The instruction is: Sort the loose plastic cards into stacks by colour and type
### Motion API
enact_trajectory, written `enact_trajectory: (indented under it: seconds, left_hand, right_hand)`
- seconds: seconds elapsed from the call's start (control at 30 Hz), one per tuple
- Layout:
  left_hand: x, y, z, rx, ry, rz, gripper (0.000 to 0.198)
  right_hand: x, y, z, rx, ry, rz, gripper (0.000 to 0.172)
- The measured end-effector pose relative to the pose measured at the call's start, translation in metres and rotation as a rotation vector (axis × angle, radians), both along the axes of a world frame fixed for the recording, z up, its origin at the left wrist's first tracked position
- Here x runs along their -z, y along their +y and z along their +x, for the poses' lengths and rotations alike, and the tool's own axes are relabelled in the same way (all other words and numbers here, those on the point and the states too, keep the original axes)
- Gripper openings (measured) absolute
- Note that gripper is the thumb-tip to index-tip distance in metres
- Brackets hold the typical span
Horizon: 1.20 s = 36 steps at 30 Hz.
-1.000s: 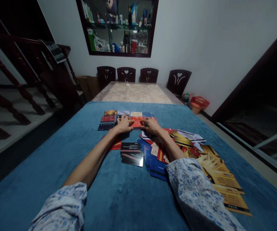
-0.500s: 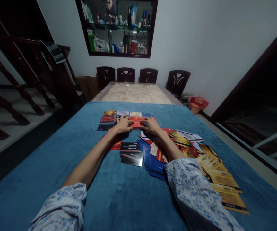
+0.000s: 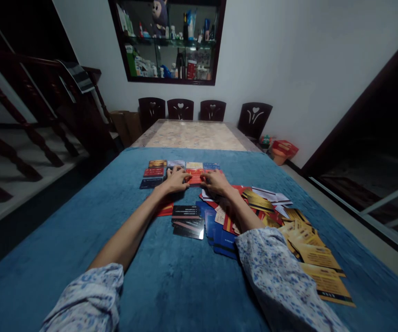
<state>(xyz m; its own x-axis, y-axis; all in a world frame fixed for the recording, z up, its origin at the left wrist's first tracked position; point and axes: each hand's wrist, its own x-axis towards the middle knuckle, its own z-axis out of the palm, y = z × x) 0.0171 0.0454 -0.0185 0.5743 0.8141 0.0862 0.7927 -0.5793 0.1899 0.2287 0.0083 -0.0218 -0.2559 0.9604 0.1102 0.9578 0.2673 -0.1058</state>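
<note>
Both of my hands reach far out over a blue cloth. My left hand and my right hand lie fingers-down on either side of a red card, touching its edges. That card belongs to a small grid of cards: gold, red and dark blue ones sit to the left. Under my right forearm lies a loose heap of red, blue and white cards.
A fan of gold cards spreads along the right. Black cards lie in the middle. Beyond the cloth are a marble table top, several dark chairs, a wall cabinet, and a wooden stair rail at left.
Both hands have stayed on the red card with hardly any movement. The view has shifted slightly downward.
</note>
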Motion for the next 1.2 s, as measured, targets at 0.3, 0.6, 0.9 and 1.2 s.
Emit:
enact_trajectory:
  seconds: [0.3, 0.6, 0.9, 1.2]
  left_hand:
    - [0.002, 0.002, -0.002, 0.017, -0.015, 0.003, 0.039]
    - [0.001, -0.001, -0.002, 0.016, -0.063, 0.055, 0.037]
    - [-0.002, -0.019, -0.005, 0.062, -0.199, 0.218, 0.027]
    - [0.001, -0.053, -0.016, 0.123, -0.134, 0.221, 0.028]
  right_hand:
    - [-0.011, -0.007, -0.001, 0.016, -0.015, -0.024, 0.029]
    - [-0.021, -0.008, 0.000, 0.063, -0.025, -0.010, 0.032]
    - [-0.025, -0.013, -0.011, 0.008, -0.043, 0.065, 0.026]
    - [-0.029, -0.027, -0.028, -0.084, -0.016, 0.040, 0.031]
